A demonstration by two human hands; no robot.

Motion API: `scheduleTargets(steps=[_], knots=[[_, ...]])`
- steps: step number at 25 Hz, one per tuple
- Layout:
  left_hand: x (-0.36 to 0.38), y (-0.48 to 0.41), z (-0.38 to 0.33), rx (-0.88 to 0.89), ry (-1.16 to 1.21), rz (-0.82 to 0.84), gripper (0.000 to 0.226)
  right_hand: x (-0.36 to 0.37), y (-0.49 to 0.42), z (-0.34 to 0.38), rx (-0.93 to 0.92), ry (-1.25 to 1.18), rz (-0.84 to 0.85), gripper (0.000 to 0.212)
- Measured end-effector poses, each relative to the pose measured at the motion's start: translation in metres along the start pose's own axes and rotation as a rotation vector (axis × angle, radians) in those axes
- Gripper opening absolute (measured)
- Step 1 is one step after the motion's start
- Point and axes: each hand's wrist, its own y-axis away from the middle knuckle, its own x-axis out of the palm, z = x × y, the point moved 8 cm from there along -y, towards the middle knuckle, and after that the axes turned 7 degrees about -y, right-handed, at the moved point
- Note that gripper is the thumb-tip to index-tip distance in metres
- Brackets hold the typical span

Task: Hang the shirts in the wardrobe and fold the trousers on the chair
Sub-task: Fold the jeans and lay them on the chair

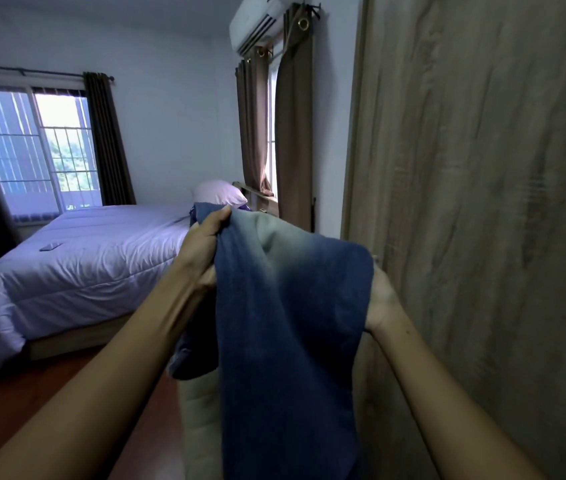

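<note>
I hold up a pair of blue denim trousers [288, 323], faded pale near the top, in front of me. My left hand [205, 244] is shut on the upper left edge of the cloth. My right hand [383, 299] grips the right edge, its fingers hidden behind the fabric. The trousers hang down past the bottom of the view. A pale padded chair [200, 410] shows below and behind the cloth, mostly hidden. The wooden wardrobe door [482, 202] stands shut, close on my right.
A bed with a white duvet [77, 265] and a pillow [219, 192] lies to the left, with a small dark object [51, 246] on it. Brown curtains [295, 133] hang by a window ahead. The floor [15, 410] is reddish wood.
</note>
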Motion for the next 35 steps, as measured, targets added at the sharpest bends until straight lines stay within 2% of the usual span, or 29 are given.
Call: scheduleTargets(steps=[2, 3, 5, 6, 8, 10, 13, 15, 17, 18, 19, 20, 22, 25, 27, 28, 30, 32, 33, 35], knots=[[-0.013, -0.001, 0.006, -0.035, -0.007, -0.042, 0.049, 0.013, 0.003, 0.001, 0.062, -0.056, 0.176, 0.079], [-0.015, 0.000, 0.007, -0.050, -0.024, -0.041, 0.049, 0.013, 0.003, 0.007, 0.063, -0.001, 0.215, 0.077], [-0.022, 0.000, 0.005, -0.043, -0.093, -0.066, 0.032, 0.026, 0.011, 0.019, 0.010, 0.156, 0.340, 0.050], [-0.024, 0.000, 0.002, -0.023, -0.130, -0.055, 0.038, 0.032, 0.010, 0.025, -0.009, 0.253, 0.357, 0.037], [-0.027, 0.001, -0.005, 0.010, -0.200, -0.058, 0.052, 0.040, 0.008, 0.035, -0.036, 0.389, 0.330, 0.024], [-0.035, 0.002, -0.013, -0.010, -0.298, -0.098, 0.037, 0.048, 0.005, 0.045, -0.051, 0.391, 0.286, 0.027], [-0.049, 0.001, -0.013, -0.177, -0.409, -0.144, 0.025, 0.053, -0.001, 0.051, -0.054, 0.376, 0.134, 0.043], [-0.052, 0.004, -0.008, -0.256, -0.417, -0.147, 0.023, 0.052, -0.003, 0.051, -0.045, 0.371, 0.003, 0.041], [-0.050, 0.007, -0.004, -0.269, -0.446, -0.072, 0.008, 0.049, -0.003, 0.053, -0.052, 0.389, -0.097, 0.037], [-0.045, 0.011, 0.001, -0.263, -0.489, 0.002, 0.009, 0.047, -0.004, 0.055, -0.059, 0.399, -0.129, 0.037], [-0.041, 0.015, 0.009, -0.263, -0.524, 0.086, 0.025, 0.045, -0.002, 0.056, -0.063, 0.413, -0.161, 0.036], [-0.039, 0.018, 0.014, -0.250, -0.558, 0.124, 0.036, 0.043, -0.001, 0.058, -0.057, 0.420, -0.184, 0.034], [-0.041, 0.016, 0.019, -0.210, -0.590, 0.117, 0.043, 0.039, 0.002, 0.062, -0.007, 0.442, -0.202, 0.031], [-0.051, 0.005, 0.017, -0.213, -0.710, 0.028, 0.026, 0.042, 0.008, 0.069, 0.070, 0.694, -0.168, 0.035], [-0.056, 0.001, 0.008, -0.207, -0.865, -0.125, 0.050, 0.045, 0.015, 0.077, 0.029, 0.925, -0.188, 0.037], [-0.053, 0.001, 0.002, -0.155, -0.924, -0.206, 0.053, 0.045, 0.017, 0.081, -0.018, 0.988, -0.206, 0.034], [-0.047, 0.000, -0.010, -0.037, -0.962, -0.333, 0.066, 0.042, 0.018, 0.085, -0.116, 0.979, -0.243, 0.023], [-0.043, -0.002, -0.024, 0.111, -0.961, -0.411, 0.085, 0.036, 0.015, 0.089, -0.208, 0.895, -0.269, 0.023], [-0.041, -0.001, -0.031, 0.185, -0.978, -0.431, 0.085, 0.032, 0.011, 0.089, -0.227, 0.850, -0.282, 0.027], [-0.045, -0.003, -0.034, 0.189, -0.951, -0.422, 0.078, 0.028, 0.007, 0.087, -0.219, 0.794, -0.298, 0.045]])
